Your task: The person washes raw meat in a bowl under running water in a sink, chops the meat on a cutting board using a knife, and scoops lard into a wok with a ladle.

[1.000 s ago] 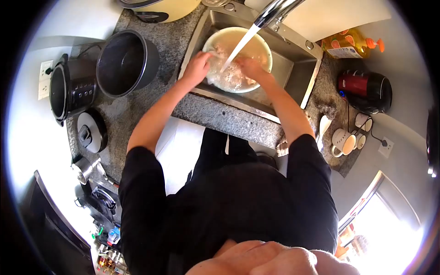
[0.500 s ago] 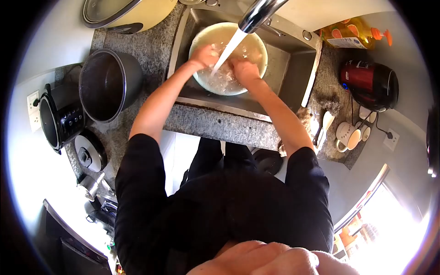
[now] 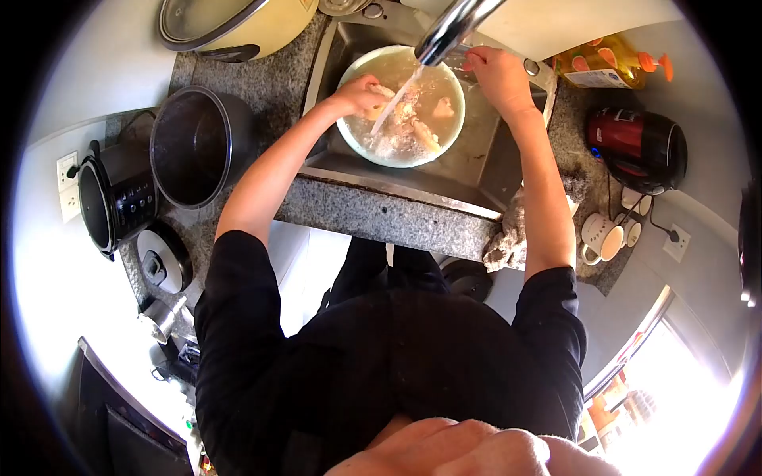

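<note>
A pale round bowl (image 3: 454, 141) full of cloudy water sits in the metal sink. Pale pieces of what looks like raw meat (image 3: 426, 136) lie in it. My left hand (image 3: 361, 97) is over the bowl's left side, its fingers closed on a pale meat piece (image 3: 382, 94) at the water's surface. Behind the spout, my right hand (image 3: 498, 75) pinches the tap handle (image 3: 463, 51); part of the handle is hidden. A thin stream runs from the tap (image 3: 446, 36) into the bowl.
Around the sink (image 3: 389, 189) runs a speckled stone counter. To the left stand a deep metal pot (image 3: 194, 147) and a black cooker (image 3: 119, 198). On the right are a yellow soap bottle (image 3: 607, 63), a red-black kettle (image 3: 635, 149), mugs (image 3: 601, 236) and a grey cloth (image 3: 512, 234).
My right hand has left the bowl and moved up and right to the tap handle. The water stream has become thinner. My left hand has lifted somewhat, and the pieces in the bowl show more clearly.
</note>
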A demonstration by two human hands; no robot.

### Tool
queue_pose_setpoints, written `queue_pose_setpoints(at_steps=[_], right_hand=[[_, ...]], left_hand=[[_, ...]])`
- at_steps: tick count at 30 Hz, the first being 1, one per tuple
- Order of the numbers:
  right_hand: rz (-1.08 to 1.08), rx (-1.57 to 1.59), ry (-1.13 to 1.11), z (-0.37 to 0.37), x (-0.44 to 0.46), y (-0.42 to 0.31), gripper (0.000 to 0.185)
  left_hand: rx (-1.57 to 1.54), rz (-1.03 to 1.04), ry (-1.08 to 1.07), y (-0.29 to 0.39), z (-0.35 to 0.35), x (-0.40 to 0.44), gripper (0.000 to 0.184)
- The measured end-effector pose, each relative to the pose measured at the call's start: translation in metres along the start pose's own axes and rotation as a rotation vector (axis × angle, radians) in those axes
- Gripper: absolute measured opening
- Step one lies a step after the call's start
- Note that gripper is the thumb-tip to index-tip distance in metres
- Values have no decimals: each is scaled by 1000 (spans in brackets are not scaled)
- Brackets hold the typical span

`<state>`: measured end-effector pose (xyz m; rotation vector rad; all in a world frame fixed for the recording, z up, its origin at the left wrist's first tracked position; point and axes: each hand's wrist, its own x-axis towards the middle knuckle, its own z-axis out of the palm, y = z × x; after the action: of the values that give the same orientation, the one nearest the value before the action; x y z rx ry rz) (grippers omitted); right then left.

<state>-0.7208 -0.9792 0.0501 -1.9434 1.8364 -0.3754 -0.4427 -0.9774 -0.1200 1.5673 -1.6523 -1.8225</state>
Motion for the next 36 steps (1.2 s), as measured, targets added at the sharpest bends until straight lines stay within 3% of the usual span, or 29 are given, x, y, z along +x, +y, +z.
queue_pose_setpoints(at_steps=[2, 4, 5, 6, 7, 8, 9, 10, 11, 12, 14, 15, 16, 18, 20, 22, 26, 28, 29, 30, 32, 33, 34, 36], right_hand=[[-52, -26, 87, 2, -4, 1, 25], [-64, -35, 144, 29, -15, 3, 24], [-181, -17, 215, 59, -24, 13, 19], [-102, -153, -48, 78, -39, 7, 21], [-75, -189, -138, 104, -61, -6, 29], [64, -320, -545, 112, -70, -34, 51], [-157, -387, -323, 158, -95, -21, 72], [-104, -464, -483, 176, -95, -23, 79], [-73, -490, -462, 210, -95, -9, 79], [-46, -514, -439, 237, -89, 3, 80], [-103, -525, -321, 238, -71, 16, 74], [-152, -547, -195, 231, -66, 24, 69], [-152, -542, -187, 213, -58, 26, 69], [-184, -346, -118, 153, -42, 23, 44], [-138, -191, 18, 114, -40, 28, 29], [-111, -156, 71, 101, -40, 41, 32], [-17, -160, -7, 79, -46, 42, 35], [-3, -247, -25, 75, -49, 35, 39], [-20, -274, -55, 73, -51, 31, 45], [-19, -273, -56, 73, -53, 30, 45], [-130, -364, 68, 78, -54, 31, 48], [-67, -360, -13, 79, -50, 29, 55], [-68, -358, -17, 88, -48, 29, 55], [-68, -685, -77, 111, -47, 30, 71]], left_hand=[[923, 269, 220, 10, 9, -9, 56], [1025, 297, 274, 6, 21, -12, 58], [1183, 295, 147, 8, 25, -11, 57], [1336, 290, 16, 8, 29, -8, 55], [1471, 318, 74, -14, 40, 6, 43], [1469, 318, 66, -39, 50, 24, 43], [1348, 172, 135, -61, 58, 42, 36], [1223, 28, 205, -71, 64, 53, 31], [874, 61, 493, -45, 71, 34, 25], [880, 58, 492, -35, 63, 35, 25], [1027, 7, 96, -20, 45, 32, 23], [954, 0, 142, 0, 33, 25, 21], [834, 146, 222, -23, 22, 34, 20], [589, 166, 18, -11, -2, 27, 26], [69, -218, -187, 24, -19, -2, 31], [-156, -80, -148, 25, -27, -13, 30], [-112, 11, -87, 32, -33, -17, 31], [489, 197, 77, 47, -24, -27, 30], [523, 165, 130, 55, -16, -38, 28], [659, -27, -12, 65, -14, -42, 30], [1125, 87, 33, 70, 5, -55, 49], [1098, -57, -75, 78, 13, -54, 64], [1097, -61, -77, 69, 20, -49, 64], [1271, 134, 109, 42, 36, -38, 81]])
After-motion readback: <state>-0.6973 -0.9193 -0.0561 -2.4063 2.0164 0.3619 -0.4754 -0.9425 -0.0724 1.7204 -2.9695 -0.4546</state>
